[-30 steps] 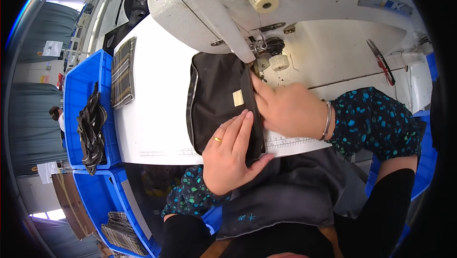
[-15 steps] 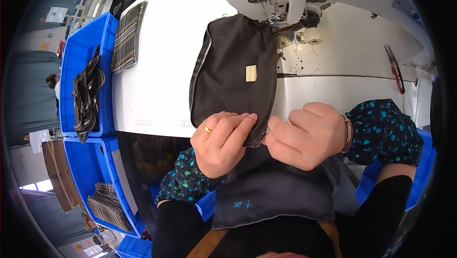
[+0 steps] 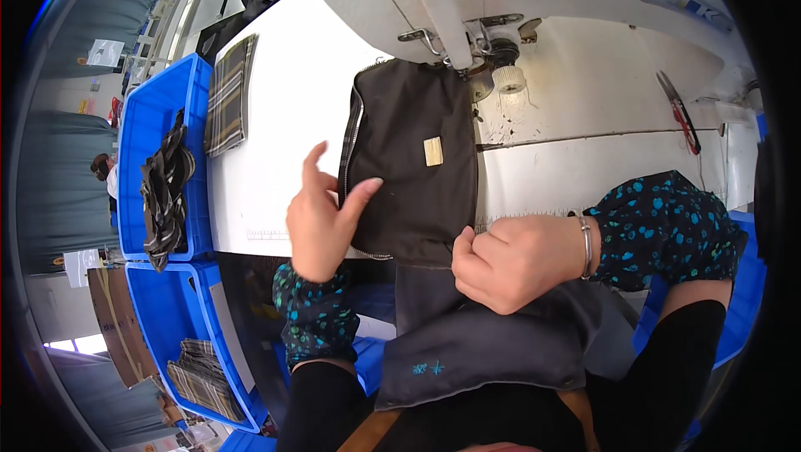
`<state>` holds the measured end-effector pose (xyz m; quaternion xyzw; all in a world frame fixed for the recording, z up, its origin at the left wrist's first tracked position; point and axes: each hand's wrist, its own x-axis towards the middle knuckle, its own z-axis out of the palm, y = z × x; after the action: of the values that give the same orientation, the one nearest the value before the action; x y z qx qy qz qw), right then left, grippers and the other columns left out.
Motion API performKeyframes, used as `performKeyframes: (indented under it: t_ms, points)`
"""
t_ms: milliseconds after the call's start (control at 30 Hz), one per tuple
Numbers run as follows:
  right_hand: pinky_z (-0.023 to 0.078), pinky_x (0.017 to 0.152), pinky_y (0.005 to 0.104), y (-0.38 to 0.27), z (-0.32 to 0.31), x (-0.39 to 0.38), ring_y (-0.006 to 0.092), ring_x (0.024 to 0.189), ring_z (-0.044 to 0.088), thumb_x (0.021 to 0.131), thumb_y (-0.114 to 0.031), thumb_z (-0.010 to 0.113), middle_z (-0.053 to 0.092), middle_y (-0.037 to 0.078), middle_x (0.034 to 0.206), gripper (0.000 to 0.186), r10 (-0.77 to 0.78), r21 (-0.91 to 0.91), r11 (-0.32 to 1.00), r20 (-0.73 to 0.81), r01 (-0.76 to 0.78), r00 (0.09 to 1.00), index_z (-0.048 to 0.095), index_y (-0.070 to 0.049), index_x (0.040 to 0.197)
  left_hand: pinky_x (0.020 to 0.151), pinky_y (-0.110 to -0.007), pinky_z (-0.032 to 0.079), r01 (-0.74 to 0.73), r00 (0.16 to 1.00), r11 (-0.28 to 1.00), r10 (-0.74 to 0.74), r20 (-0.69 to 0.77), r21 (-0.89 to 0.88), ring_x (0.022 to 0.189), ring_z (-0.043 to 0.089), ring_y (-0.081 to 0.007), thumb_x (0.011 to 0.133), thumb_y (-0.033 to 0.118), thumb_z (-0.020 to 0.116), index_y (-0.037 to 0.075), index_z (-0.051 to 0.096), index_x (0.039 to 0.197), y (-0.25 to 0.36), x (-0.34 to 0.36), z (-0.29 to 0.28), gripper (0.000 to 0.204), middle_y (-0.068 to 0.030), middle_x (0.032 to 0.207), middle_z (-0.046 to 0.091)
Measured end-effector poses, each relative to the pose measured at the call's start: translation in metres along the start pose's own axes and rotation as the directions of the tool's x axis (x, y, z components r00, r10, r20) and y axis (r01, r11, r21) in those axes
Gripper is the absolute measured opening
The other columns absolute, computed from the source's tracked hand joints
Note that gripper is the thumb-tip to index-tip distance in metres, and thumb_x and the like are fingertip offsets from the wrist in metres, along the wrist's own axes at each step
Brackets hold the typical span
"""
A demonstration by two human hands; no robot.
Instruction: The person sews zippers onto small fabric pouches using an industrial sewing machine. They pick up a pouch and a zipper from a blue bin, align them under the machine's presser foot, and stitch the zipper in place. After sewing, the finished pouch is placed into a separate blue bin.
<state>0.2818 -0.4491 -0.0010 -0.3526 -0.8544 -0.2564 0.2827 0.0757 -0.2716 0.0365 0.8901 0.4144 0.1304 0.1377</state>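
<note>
1. Shifted left off the cloth since half a second earlier, the left hand (image 3: 319, 222) was seen in the head view beside the dark zippered pouch's (image 3: 400, 151) left edge, thumb and fingers spread, nothing held.
2. Its near right corner was gripped by the right hand (image 3: 526, 262), fingertips hidden.
3. It was laid flat on the white table (image 3: 271, 126), far end near the sewing machine's (image 3: 409, 1) needle area.
4. Soft, light, wrinkle-prone handling was judged likely, best held by seamed edges.
</note>
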Motion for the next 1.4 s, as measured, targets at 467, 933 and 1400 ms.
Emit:
performKeyframes:
  t_ms: [467,933,1400]
  points:
    - [0.048,0.046,0.0257,-0.01,0.004,-0.004,0.0169,0.058,0.061,0.069,-0.019,0.066,0.061,0.014,0.073,0.02,0.132,0.057,0.988,0.162,-0.143,0.978,0.065,0.0,0.068,0.072,-0.024,0.048,0.178,0.977,0.91,-0.119,0.177,-0.374,0.079,0.063,-0.0114,0.099,0.006,0.068,0.002,0.053,0.136,-0.017,0.012,0.006,0.041,-0.0069,0.087,0.069]
    - [0.05,0.046,0.0298,-0.014,0.001,-0.001,0.0214,0.056,0.064,0.062,-0.019,0.065,0.064,0.021,0.066,0.032,0.069,0.011,0.997,0.149,-0.071,0.987,0.069,0.012,0.068,0.099,-0.043,0.054,-0.591,0.805,0.803,0.593,0.004,-0.074,0.126,0.062,-0.037,0.083,0.012,0.082,0.001,0.067,0.127,0.059,0.003,0.053,0.048,-0.0152,0.133,0.064]
    - [0.049,0.045,0.0299,-0.014,0.0,-0.001,0.022,0.055,0.063,0.067,-0.019,0.063,0.062,0.022,0.065,0.03,0.113,0.051,0.991,0.153,-0.122,0.982,0.068,0.011,0.067,0.096,-0.039,0.057,-0.67,0.742,0.742,0.669,0.049,0.019,0.127,0.063,-0.034,0.083,0.023,0.083,0.005,0.067,0.132,0.061,0.007,0.057,0.054,-0.0124,0.135,0.065]
